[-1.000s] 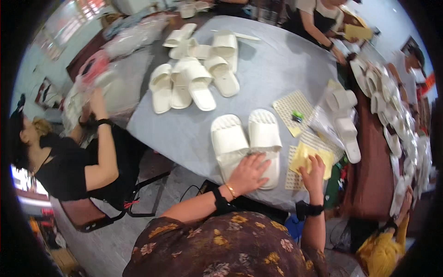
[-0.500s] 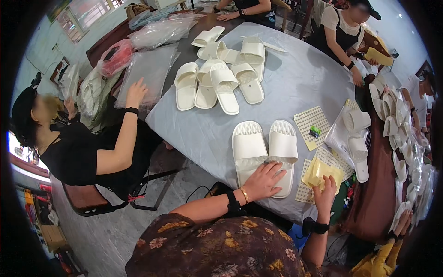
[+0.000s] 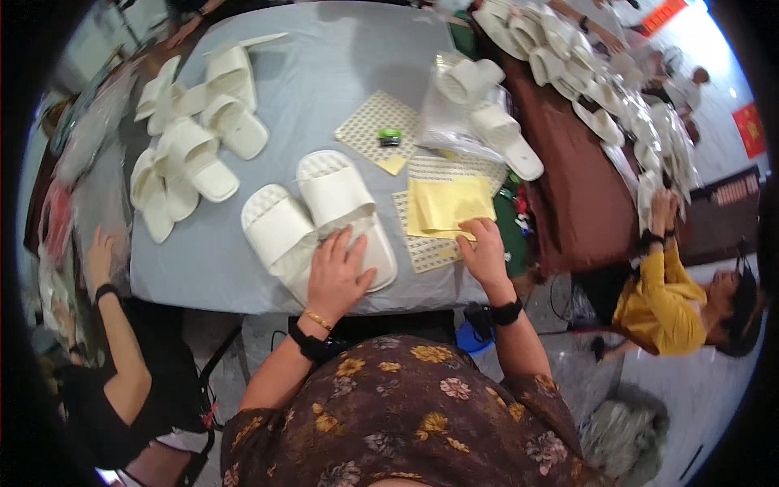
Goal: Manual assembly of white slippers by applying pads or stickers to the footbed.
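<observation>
A pair of white slippers (image 3: 320, 213) lies side by side at the near edge of the grey table (image 3: 324, 73). The left hand (image 3: 337, 272) rests flat on them, fingers spread, gripping nothing. The right hand (image 3: 484, 252) presses loosely curled fingertips on a yellow sheet (image 3: 448, 204) lying on dotted sticker sheets (image 3: 426, 247) just beside the slippers.
</observation>
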Motion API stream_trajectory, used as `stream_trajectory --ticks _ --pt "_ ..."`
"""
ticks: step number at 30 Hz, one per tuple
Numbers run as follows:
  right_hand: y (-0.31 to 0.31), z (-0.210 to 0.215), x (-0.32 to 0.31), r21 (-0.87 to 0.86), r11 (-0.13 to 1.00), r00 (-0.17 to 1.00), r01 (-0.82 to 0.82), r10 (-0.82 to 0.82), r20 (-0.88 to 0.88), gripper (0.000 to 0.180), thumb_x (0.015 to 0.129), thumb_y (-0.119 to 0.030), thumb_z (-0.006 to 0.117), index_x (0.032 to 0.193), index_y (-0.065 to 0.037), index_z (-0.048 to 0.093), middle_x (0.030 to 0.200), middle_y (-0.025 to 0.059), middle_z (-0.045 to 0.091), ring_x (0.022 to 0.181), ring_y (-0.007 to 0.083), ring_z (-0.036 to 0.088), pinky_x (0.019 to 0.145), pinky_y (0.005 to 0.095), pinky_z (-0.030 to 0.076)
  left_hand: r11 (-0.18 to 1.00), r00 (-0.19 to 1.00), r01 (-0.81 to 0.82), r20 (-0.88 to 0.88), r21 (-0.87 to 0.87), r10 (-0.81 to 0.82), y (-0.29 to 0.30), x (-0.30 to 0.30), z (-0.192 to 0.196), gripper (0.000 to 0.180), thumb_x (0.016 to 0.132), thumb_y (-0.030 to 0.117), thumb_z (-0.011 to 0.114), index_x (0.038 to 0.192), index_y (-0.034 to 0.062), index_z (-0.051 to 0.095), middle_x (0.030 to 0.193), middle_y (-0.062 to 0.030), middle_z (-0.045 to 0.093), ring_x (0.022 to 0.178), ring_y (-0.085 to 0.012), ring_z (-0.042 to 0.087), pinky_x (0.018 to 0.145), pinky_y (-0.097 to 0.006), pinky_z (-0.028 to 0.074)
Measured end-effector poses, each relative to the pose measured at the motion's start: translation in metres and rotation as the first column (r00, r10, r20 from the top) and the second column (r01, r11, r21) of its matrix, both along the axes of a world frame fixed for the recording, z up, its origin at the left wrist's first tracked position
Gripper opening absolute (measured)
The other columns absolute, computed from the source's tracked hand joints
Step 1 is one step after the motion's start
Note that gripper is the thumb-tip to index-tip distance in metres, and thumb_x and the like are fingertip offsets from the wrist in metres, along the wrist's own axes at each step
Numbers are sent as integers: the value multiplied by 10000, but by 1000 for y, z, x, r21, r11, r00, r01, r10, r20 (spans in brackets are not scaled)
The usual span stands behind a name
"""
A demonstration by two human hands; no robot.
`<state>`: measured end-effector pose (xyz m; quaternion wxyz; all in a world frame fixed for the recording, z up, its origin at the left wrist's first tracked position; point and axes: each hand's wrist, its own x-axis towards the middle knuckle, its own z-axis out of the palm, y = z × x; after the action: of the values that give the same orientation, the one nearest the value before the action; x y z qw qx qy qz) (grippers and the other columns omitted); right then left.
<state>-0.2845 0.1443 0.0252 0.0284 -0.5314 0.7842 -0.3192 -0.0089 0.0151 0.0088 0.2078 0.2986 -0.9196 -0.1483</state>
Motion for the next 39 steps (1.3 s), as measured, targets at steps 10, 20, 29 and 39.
stream_trajectory --ticks 10,20,29,39 --pt "-5 11 -7 124 990 997 73 -74 4 212 815 -111 678 1020 -57 673 1034 161 609 971 349 611 806 415 518 1000 1000 11 23 17 -11 8 -6 -1 591 838 334 677 1351 77 537 1427 -170 458 1308 -361 415 1084 -468 328" --pt "-17 3 -14 135 991 999 -23 20 29 382 819 -107 678 1196 -77 624 1101 173 602 997 358 622 820 422 523 1000 999 -6 34 -2 7 9 -5 1 589 843 335 677 1359 90 536 1428 -163 462 1304 -363 424 1084 -468 329" --pt "-2 -2 -9 105 994 1000 20 -21 12 163 822 -71 684 980 -35 675 960 137 635 855 314 654 736 387 536 1000 999 -8 32 -12 9 7 -5 0 585 849 348 668 1361 96 538 1432 -150 464 1304 -352 428 1080 -458 332" --pt "11 -2 -3 124 988 984 97 -113 138 115 827 -100 660 932 -58 677 870 133 625 834 336 631 737 424 516 1000 1000 11 21 1 -11 7 -4 -2 581 842 335 667 1346 77 537 1420 -174 465 1294 -376 426 1074 -476 339"
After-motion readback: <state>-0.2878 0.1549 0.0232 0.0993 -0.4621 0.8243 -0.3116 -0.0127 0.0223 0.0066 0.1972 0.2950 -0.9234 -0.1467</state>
